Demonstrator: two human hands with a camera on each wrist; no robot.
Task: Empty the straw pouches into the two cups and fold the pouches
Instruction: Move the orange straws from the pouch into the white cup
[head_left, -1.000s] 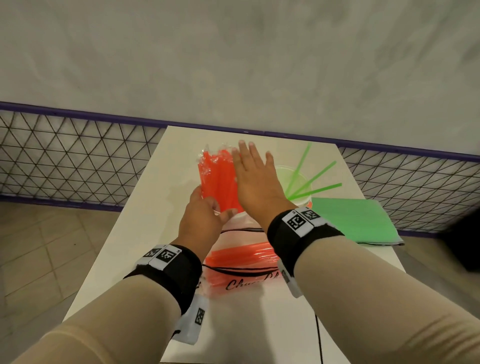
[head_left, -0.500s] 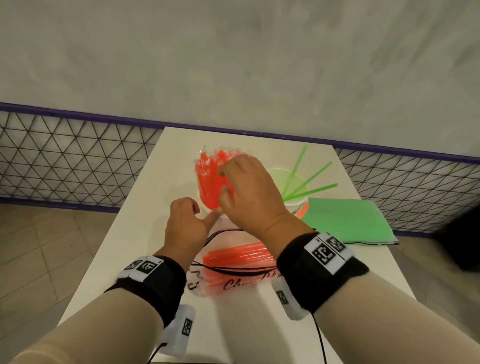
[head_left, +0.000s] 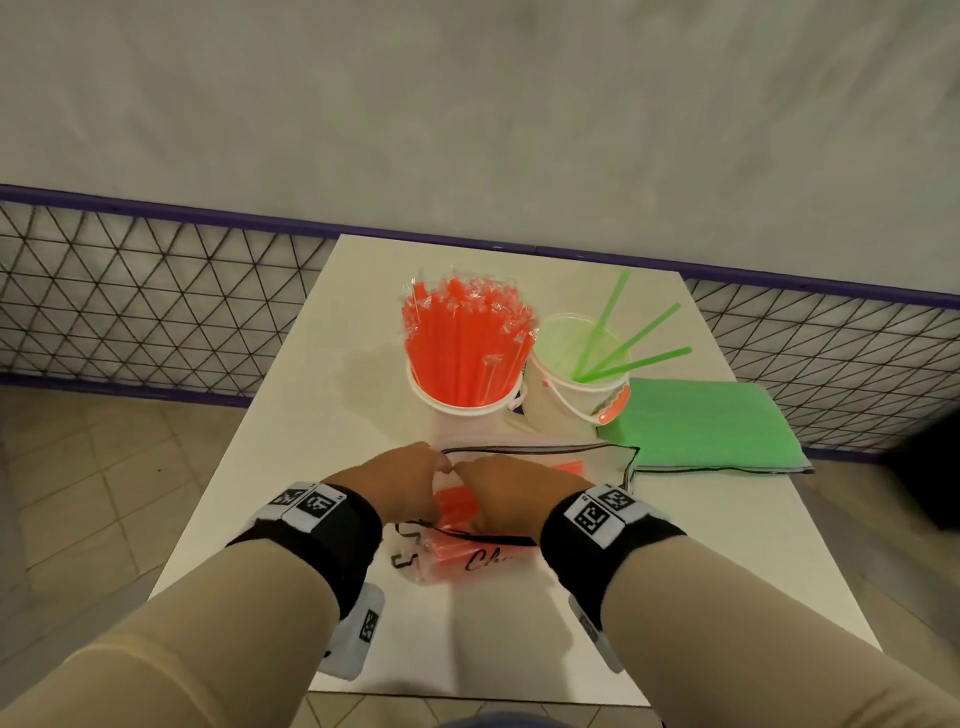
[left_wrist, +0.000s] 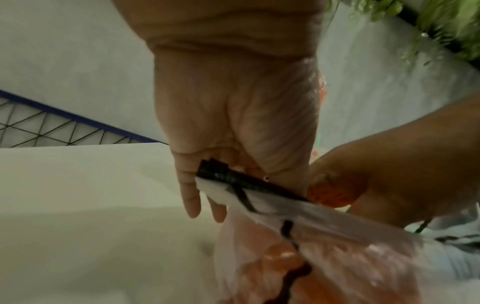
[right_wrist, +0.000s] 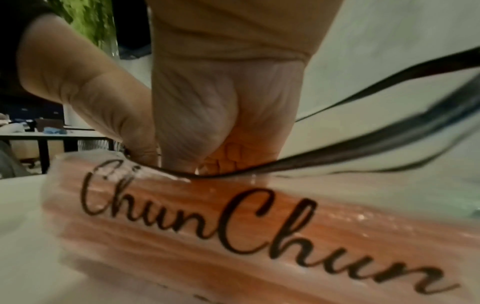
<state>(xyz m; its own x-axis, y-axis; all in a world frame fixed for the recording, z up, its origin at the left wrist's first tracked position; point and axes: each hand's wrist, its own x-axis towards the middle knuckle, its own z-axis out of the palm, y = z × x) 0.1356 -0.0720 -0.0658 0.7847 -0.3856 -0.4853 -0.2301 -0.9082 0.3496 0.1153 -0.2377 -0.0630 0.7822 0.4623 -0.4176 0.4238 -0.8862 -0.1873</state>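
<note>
- Hands have dropped from the cups to the near pouch: a second ago the right hand (head_left: 511, 486) was spread against the bundle of orange straws (head_left: 465, 345) standing in the left cup (head_left: 462, 402) and the left hand (head_left: 400, 480) was at the cup; both are now low on the table (head_left: 291, 467).
- Left hand, seen from its wrist camera, pinches the black-trimmed mouth edge of the clear printed pouch (head_left: 519, 525), thumb pressed to the trim, the outer fingers hanging straighter below it.
- Right hand has its fingers curled over the same black rim beside the left; whether they reach inside the pouch cannot be told.
- Pouch lies flat at 6 o'clock from the cups, its open mouth gaping toward 12 o'clock, a layer of orange straws visible under the script lettering.
- Left cup stands packed with orange straws; the right cup (head_left: 571, 400), touching it at 3 o'clock, holds only three green straws (head_left: 631, 338).
- Green pouch (head_left: 701, 421) lies flat at 3 o'clock of the right cup, near its base.
- Judgement: the cup bundle is settled and the hands have gone back for the rest; the orange pouch is only partly emptied, and its folding has yet to begin.
</note>
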